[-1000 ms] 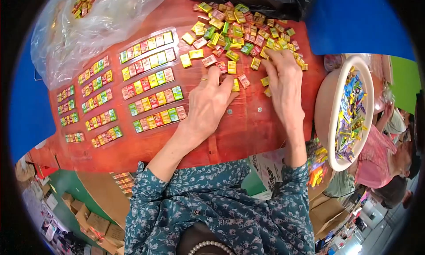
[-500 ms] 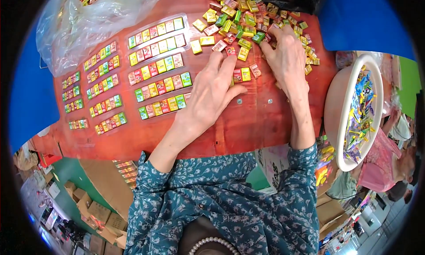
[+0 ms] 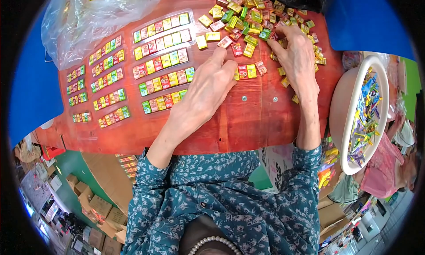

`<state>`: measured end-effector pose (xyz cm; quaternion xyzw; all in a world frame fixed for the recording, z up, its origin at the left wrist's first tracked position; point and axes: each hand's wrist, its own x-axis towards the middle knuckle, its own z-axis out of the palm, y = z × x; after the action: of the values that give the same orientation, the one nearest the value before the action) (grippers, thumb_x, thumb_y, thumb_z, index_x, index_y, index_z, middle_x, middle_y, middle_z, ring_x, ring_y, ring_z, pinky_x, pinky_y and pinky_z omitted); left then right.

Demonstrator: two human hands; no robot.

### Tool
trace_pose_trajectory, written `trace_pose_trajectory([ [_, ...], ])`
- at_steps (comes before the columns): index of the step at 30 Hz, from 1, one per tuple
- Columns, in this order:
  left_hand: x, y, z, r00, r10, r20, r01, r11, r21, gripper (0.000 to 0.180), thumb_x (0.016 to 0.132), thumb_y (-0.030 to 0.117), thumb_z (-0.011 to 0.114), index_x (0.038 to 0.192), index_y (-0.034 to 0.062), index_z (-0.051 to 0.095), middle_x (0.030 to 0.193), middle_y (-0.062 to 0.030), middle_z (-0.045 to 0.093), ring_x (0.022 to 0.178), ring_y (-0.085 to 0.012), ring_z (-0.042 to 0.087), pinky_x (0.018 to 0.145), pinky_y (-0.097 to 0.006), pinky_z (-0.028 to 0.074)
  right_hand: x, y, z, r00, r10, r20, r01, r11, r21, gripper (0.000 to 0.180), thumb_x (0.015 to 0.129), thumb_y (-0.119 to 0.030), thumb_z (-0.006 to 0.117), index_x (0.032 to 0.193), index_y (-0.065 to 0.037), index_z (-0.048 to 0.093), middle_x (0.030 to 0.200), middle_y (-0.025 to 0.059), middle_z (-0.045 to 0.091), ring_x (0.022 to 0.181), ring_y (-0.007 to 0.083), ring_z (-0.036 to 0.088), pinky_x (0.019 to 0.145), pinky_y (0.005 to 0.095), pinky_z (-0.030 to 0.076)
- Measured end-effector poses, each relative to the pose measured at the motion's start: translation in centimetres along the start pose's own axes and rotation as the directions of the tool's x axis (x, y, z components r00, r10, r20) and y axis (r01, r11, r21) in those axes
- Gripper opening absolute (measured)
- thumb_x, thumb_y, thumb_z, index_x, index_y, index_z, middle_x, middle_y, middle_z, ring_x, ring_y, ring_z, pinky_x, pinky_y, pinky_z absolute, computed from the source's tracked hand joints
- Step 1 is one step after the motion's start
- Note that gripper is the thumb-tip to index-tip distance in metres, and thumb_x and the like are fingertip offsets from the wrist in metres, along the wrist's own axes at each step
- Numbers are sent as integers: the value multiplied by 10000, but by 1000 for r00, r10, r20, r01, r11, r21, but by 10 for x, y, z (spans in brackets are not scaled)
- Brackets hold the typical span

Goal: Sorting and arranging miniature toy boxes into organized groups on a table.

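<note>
My left hand (image 3: 204, 87) is over the table with its fingers curled inward. Its fingertips meet the left end of a short row of small red and yellow boxes (image 3: 246, 71); whatever they pinch is hidden beneath them. My right hand (image 3: 295, 53) reaches to the near edge of a loose pile of small coloured boxes (image 3: 256, 15), thumb and forefinger apart beside a green box (image 3: 264, 34). Left of my left hand lie clear plastic trays (image 3: 193, 21) filled with rows of such boxes. A single red box (image 3: 237, 49) lies between my hands.
Several more filled rows (image 3: 109, 97) cover the left of the red table (image 3: 199, 137). A clear plastic bag (image 3: 73, 31) lies at the far left, a black bag (image 3: 312, 0) behind the pile. A white tub (image 3: 338, 117) of colourful wrapped pieces stands at the right edge.
My left hand's thumb, stretched out before, is now tucked in, and its fingers have drawn closer together. The right hand stays by the pile. The whole view has shifted slightly.
</note>
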<state>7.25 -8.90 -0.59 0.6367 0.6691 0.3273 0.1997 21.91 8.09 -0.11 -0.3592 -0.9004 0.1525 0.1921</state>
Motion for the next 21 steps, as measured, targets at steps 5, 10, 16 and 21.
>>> trace_pose_trajectory([
  [5,1,3,1,996,-79,-44,79,997,-5,318,779,-36,724,1070,-56,596,1020,-173,539,936,-377,602,780,-453,486,-13,-2,-7,998,-24,-57,29,995,92,257,790,-93,764,1002,27,686,888,129,663,668,208,599,633,342,484],
  [10,1,0,-1,994,-58,-92,51,996,-70,344,782,-25,728,1100,-61,600,1061,-188,548,924,-380,615,775,-448,503,-24,-22,-17,1000,5,17,-10,967,256,264,770,-84,763,996,29,686,880,169,644,722,297,637,645,374,511],
  [16,1,3,-14,971,-239,12,194,757,-624,472,789,-53,726,1246,-57,607,1105,-132,588,887,-192,638,749,-312,542,-41,-48,-8,971,70,231,-226,598,769,246,787,-36,772,1018,4,697,874,27,652,705,59,567,590,215,454],
  [21,-5,-2,-18,975,-219,23,131,492,-861,414,809,-67,728,1214,-52,643,1064,-66,594,889,-117,624,748,-234,555,-53,-56,4,915,104,389,-399,109,910,270,835,6,776,1091,37,694,957,35,684,832,69,622,753,204,528],
])
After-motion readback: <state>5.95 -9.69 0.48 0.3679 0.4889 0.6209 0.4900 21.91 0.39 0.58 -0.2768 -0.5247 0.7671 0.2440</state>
